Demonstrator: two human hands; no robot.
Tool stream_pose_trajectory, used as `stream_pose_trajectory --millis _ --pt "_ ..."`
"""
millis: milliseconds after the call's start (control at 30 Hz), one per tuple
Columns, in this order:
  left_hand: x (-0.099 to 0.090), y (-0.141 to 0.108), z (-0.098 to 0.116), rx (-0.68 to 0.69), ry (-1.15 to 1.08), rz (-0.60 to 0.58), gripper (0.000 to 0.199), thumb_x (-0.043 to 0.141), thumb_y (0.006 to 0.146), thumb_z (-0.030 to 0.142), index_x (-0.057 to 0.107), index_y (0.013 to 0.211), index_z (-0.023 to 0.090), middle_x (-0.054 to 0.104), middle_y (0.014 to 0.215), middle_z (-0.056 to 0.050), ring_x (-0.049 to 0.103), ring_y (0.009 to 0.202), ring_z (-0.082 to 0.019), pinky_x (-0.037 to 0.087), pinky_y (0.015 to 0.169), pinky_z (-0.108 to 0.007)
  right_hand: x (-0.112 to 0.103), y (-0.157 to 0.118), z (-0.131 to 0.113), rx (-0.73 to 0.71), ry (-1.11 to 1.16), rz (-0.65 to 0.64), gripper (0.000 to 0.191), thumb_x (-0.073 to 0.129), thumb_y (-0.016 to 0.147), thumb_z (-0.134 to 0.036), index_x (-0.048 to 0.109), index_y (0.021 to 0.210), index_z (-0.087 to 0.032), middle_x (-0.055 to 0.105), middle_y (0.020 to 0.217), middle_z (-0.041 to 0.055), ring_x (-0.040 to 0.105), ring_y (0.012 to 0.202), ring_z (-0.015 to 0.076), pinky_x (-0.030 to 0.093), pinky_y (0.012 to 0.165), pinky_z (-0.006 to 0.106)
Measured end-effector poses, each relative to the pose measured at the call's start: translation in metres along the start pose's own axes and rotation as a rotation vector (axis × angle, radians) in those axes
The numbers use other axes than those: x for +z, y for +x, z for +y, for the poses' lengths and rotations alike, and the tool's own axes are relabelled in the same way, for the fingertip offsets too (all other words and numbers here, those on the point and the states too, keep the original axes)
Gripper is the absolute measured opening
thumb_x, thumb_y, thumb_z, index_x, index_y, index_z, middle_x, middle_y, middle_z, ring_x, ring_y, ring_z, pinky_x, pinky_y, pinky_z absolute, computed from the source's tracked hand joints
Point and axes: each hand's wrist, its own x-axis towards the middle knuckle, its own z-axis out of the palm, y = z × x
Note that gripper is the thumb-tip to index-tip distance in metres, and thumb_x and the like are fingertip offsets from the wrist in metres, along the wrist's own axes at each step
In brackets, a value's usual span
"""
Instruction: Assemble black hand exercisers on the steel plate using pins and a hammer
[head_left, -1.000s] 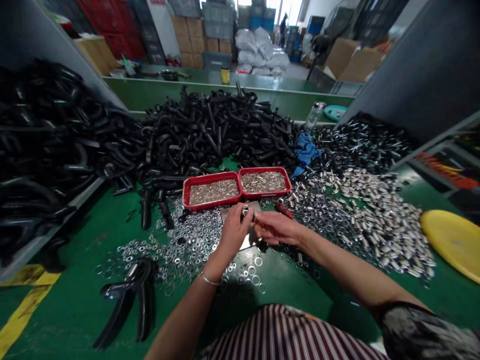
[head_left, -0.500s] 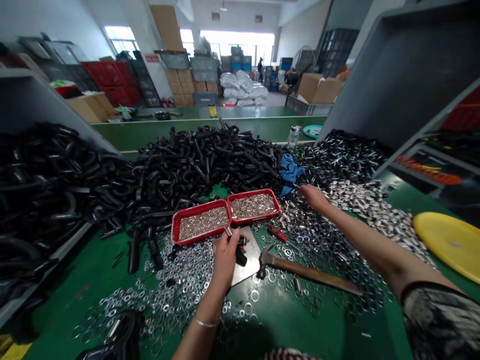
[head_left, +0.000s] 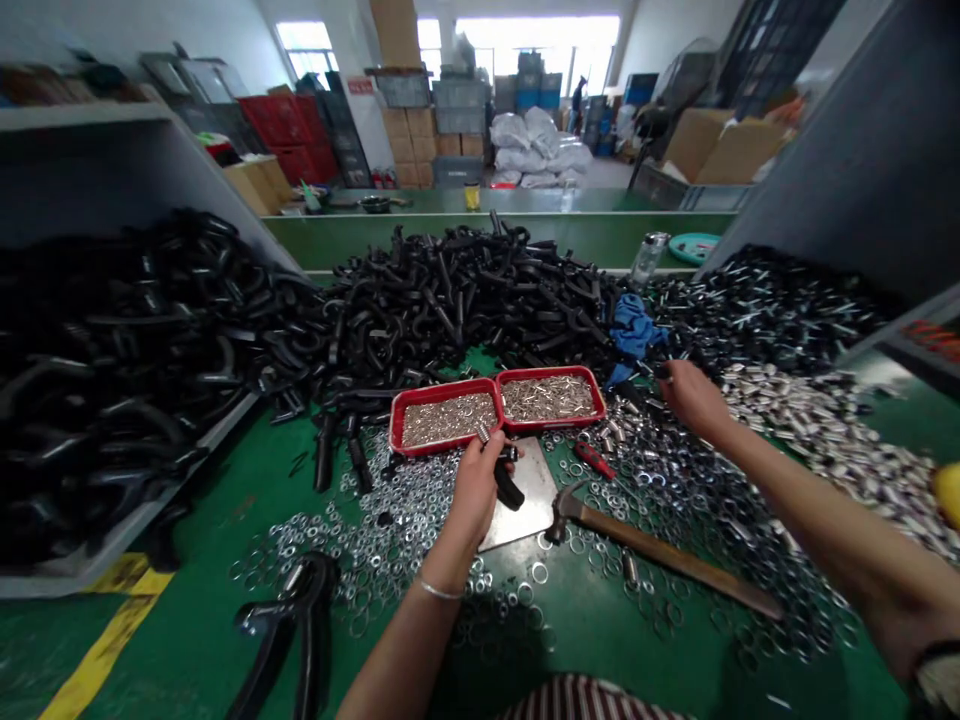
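Note:
My left hand (head_left: 478, 480) is closed around a black curved handle part (head_left: 509, 488) with a silver ribbed piece (head_left: 484, 433) sticking up by the thumb. It is above a flat metal plate (head_left: 536, 490), just in front of two red trays (head_left: 442, 447) full of small metal pins. My right hand (head_left: 696, 402) reaches out to the right, fingers pinched at the edge of a heap of dark bolts (head_left: 795, 305), near a blue cloth (head_left: 634, 328). Something small and dark shows at its fingertips, too small to name.
A claw hammer (head_left: 660, 550) lies among loose metal rings, near a red-handled screwdriver (head_left: 595, 459). Black curved parts (head_left: 450, 290) are heaped at the back and left. Silver sleeves (head_left: 832, 430) lie at right. A glass jar (head_left: 649, 258) stands behind the cloth.
The view has turned left, so the bench appears shifted right. My right hand has drawn back slightly from the blue cloth, and a dark bit now shows at its fingertips. My left hand keeps its grip.

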Motion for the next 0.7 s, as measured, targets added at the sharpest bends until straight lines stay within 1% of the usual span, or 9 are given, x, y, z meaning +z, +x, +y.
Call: stream_pose_trajectory --millis 67,100,133,200,300,367,433,567,700 --pt "0.003 -0.001 -0.001 -0.018 -0.064 0.004 0.044 0.073 0.079 0.054 0.06 0.096 0.016 0.067 0.083 -0.003 0.059 0.066 -0.011 0.046 0.064 -0.023 -0.001 -0.024 -0.039 0.127 0.31 0.065 0.022 0.06 0.09 -0.033 0.057 0.106 -0.017 0.069 0.096 0.0148 0.065 0.084 0.0242 0.049 0.078 0.038" --pt "0.005 -0.001 -0.002 -0.027 -0.074 -0.002 0.043 0.074 0.079 0.053 0.06 0.095 0.016 0.067 0.082 -0.003 0.059 0.065 -0.011 0.046 0.063 -0.023 -0.002 -0.039 -0.065 0.164 0.551 0.019 0.027 0.061 0.091 -0.038 0.055 0.11 -0.019 0.069 0.091 0.0109 0.067 0.079 0.0226 0.051 0.077 0.038" --pt "0.008 -0.002 -0.003 -0.033 -0.074 -0.015 0.042 0.074 0.079 0.052 0.06 0.094 0.016 0.067 0.082 -0.003 0.059 0.065 -0.011 0.045 0.062 -0.023 -0.003 -0.054 -0.092 0.157 0.802 -0.095 0.031 0.062 0.091 -0.042 0.053 0.112 -0.021 0.07 0.089 0.0081 0.068 0.077 0.0218 0.053 0.077 0.038" --pt "0.011 -0.005 -0.007 -0.028 -0.072 -0.053 0.039 0.073 0.081 0.051 0.061 0.094 0.016 0.067 0.084 -0.003 0.06 0.068 -0.012 0.046 0.063 -0.023 -0.003 -0.083 -0.145 0.122 1.168 -0.258 0.032 0.064 0.091 -0.044 0.051 0.113 -0.025 0.071 0.096 0.0053 0.071 0.083 0.0209 0.056 0.082 0.039" --pt "0.013 -0.009 -0.012 0.008 -0.084 -0.083 0.037 0.069 0.086 0.05 0.063 0.099 0.016 0.07 0.091 -0.004 0.064 0.075 -0.014 0.048 0.068 -0.024 -0.001 -0.109 -0.198 0.108 1.35 -0.327 0.03 0.069 0.088 -0.041 0.053 0.108 -0.026 0.069 0.098 0.0023 0.071 0.085 0.0183 0.057 0.084 0.038" --pt "0.01 -0.011 -0.012 0.021 -0.09 -0.071 0.036 0.067 0.087 0.049 0.064 0.103 0.016 0.071 0.092 -0.005 0.065 0.076 -0.015 0.048 0.068 -0.025 0.001 -0.114 -0.21 0.1 1.354 -0.356 0.028 0.072 0.086 -0.039 0.055 0.104 -0.024 0.068 0.098 0.002 0.07 0.087 0.0176 0.057 0.084 0.036" --pt "0.007 -0.011 -0.012 0.026 -0.087 -0.047 0.036 0.067 0.087 0.048 0.065 0.103 0.016 0.071 0.09 -0.005 0.065 0.074 -0.014 0.048 0.068 -0.025 0.001 -0.114 -0.211 0.115 1.356 -0.381 0.027 0.072 0.086 -0.038 0.056 0.102 -0.024 0.067 0.097 0.0017 0.069 0.085 0.0168 0.057 0.082 0.035" --pt "0.003 -0.006 -0.011 0.09 -0.045 0.025 0.037 0.066 0.087 0.051 0.065 0.101 0.017 0.07 0.093 -0.004 0.064 0.075 -0.014 0.049 0.07 -0.025 -0.003 -0.113 -0.211 0.167 1.388 -0.309 0.028 0.071 0.087 -0.039 0.053 0.103 -0.025 0.067 0.099 0.0011 0.069 0.083 0.0162 0.057 0.083 0.035" --pt "0.001 -0.004 -0.011 0.113 -0.008 0.049 0.038 0.063 0.089 0.053 0.064 0.103 0.017 0.068 0.094 -0.004 0.062 0.076 -0.013 0.049 0.069 -0.025 -0.006 -0.115 -0.214 0.103 1.304 -0.319 0.026 0.067 0.089 -0.04 0.051 0.102 -0.025 0.065 0.095 0.001 0.068 0.081 0.017 0.056 0.08 0.036"
